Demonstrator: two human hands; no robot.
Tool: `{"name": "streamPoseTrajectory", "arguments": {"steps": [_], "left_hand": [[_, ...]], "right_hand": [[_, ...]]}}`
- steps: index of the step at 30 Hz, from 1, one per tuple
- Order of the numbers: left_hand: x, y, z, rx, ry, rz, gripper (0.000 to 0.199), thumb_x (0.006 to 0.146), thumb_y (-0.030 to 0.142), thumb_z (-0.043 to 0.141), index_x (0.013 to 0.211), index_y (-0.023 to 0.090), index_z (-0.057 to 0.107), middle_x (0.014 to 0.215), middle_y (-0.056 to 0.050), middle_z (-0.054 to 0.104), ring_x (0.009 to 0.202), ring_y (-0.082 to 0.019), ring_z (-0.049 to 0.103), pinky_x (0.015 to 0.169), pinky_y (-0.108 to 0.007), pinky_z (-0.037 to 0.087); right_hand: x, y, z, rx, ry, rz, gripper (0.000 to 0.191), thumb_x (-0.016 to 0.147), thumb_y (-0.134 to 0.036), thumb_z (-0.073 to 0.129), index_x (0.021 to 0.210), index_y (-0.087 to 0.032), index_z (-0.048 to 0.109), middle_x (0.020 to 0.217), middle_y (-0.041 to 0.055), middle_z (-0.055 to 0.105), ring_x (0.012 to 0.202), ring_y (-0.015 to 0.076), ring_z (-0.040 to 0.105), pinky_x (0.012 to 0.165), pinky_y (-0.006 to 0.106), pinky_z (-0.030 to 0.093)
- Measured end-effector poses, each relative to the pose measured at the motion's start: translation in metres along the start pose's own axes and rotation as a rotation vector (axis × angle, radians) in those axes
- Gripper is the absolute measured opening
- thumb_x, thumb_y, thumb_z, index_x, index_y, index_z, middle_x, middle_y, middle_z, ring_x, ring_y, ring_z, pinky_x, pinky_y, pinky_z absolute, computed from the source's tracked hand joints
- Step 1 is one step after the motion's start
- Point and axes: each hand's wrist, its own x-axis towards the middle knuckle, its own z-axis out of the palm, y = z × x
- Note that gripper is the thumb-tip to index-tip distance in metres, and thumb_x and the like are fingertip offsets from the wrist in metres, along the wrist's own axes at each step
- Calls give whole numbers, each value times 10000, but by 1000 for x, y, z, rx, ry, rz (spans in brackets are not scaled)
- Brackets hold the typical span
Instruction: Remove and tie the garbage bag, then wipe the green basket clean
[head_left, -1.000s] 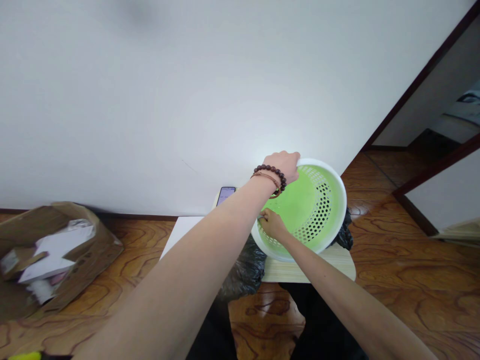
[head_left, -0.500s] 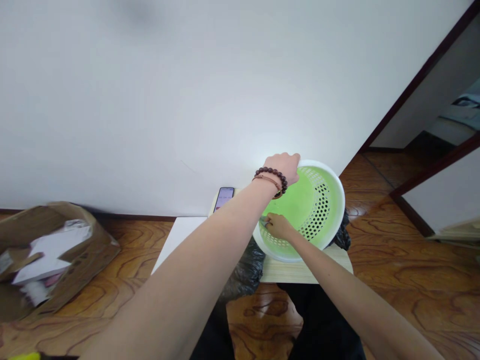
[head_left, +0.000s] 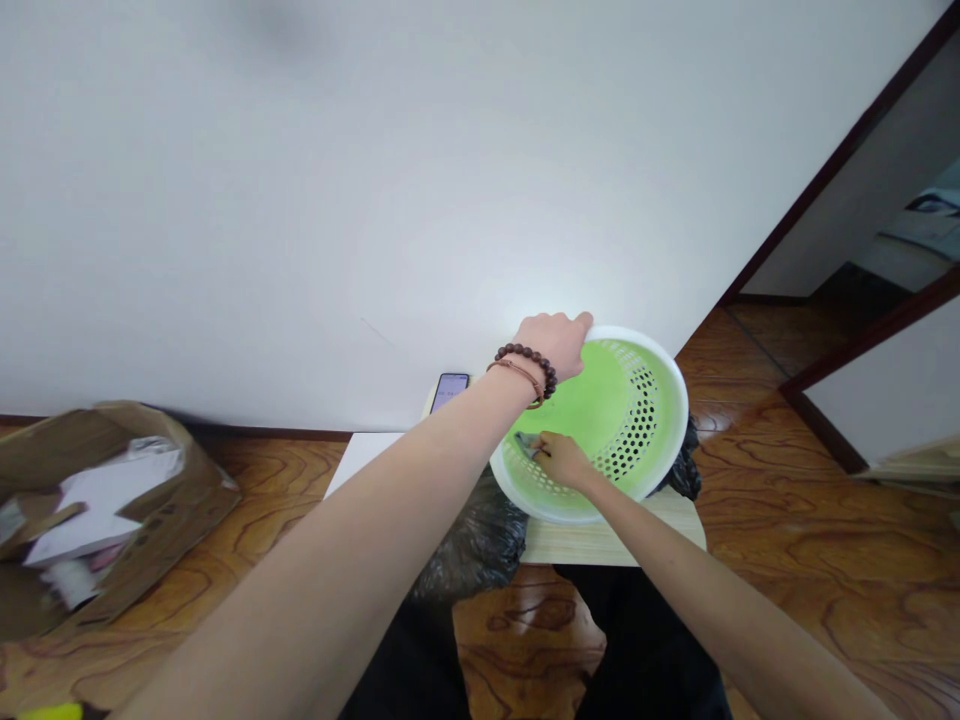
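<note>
A round green-and-white plastic basket (head_left: 671,455) with a perforated side stands tilted on a pale wooden stool. My left hand (head_left: 555,340), with a beaded bracelet at the wrist, is closed over the basket's far left rim. Inside the basket, my right hand (head_left: 561,460) is closed on a small greyish cloth (head_left: 527,442), pressed near the lower left inner wall. The cloth is mostly hidden by the fingers.
A phone (head_left: 450,387) lies at the stool's back left corner. Black plastic bags (head_left: 480,540) hang beside the stool (head_left: 585,545). A cardboard box (head_left: 180,500) of papers sits on the floor at left. The white wall (head_left: 375,200) rises behind.
My left hand and the basket's rim have shifted slightly left, the basket tipping a little. The cloth in my right hand shows more than before.
</note>
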Motion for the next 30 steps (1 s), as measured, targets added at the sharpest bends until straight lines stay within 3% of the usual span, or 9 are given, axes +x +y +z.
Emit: {"name": "streamPoseTrajectory", "arguments": {"steps": [4, 7, 14, 18, 23, 26, 30], "left_hand": [[-5, 8, 5, 12, 3, 60, 362, 798, 185, 431, 1158, 210, 466, 965, -114, 630, 932, -253, 578, 738, -350, 417], [-6, 14, 7, 30, 6, 101, 369, 783, 182, 447, 1148, 218, 476, 941, -107, 638, 897, -258, 592, 697, -346, 424], [-5, 26, 1, 47, -95, 177, 297, 817, 220, 452, 1096, 215, 554, 999, -116, 637, 972, -243, 575, 776, -351, 412], [-11, 25, 8, 49, -160, 153, 329, 799, 231, 489, 1121, 221, 555, 1000, -110, 641, 987, -240, 567, 788, -345, 411], [-9, 24, 15, 45, -122, 199, 319, 786, 224, 482, 1090, 206, 580, 972, -119, 641, 939, -252, 582, 752, -352, 419], [-5, 20, 11, 43, -95, 185, 325, 780, 214, 470, 1084, 205, 583, 968, -122, 639, 913, -252, 587, 736, -353, 420], [-1, 8, -1, 53, -50, 123, 350, 771, 213, 447, 1099, 224, 569, 970, -115, 636, 868, -248, 594, 699, -346, 423]], "right_hand": [[-1, -24, 20, 287, 140, -66, 205, 848, -173, 401, 990, -184, 549, 973, 30, 658, 876, 139, 593, 729, 208, 394], [-8, -18, 18, 158, 118, -60, 223, 850, -160, 391, 1003, -193, 549, 975, 42, 656, 908, 168, 591, 764, 240, 389], [-35, -7, 10, -337, -109, -20, 352, 845, -76, 334, 1124, -187, 518, 961, 127, 647, 890, 244, 616, 717, 316, 420], [-34, -15, 21, -369, -101, -69, 298, 867, -103, 334, 1084, -170, 527, 1008, 142, 631, 932, 246, 603, 746, 321, 427], [-23, -16, 30, -259, -71, 37, 349, 816, -56, 356, 1124, -164, 479, 970, 129, 644, 896, 236, 617, 712, 302, 425], [-17, -12, 23, -159, -37, 100, 319, 820, -81, 378, 1120, -153, 455, 948, 123, 640, 869, 228, 619, 686, 292, 419], [-11, -8, -8, -204, 101, 76, 280, 844, -84, 344, 1094, -148, 452, 944, 109, 623, 872, 215, 603, 698, 288, 415]]}}
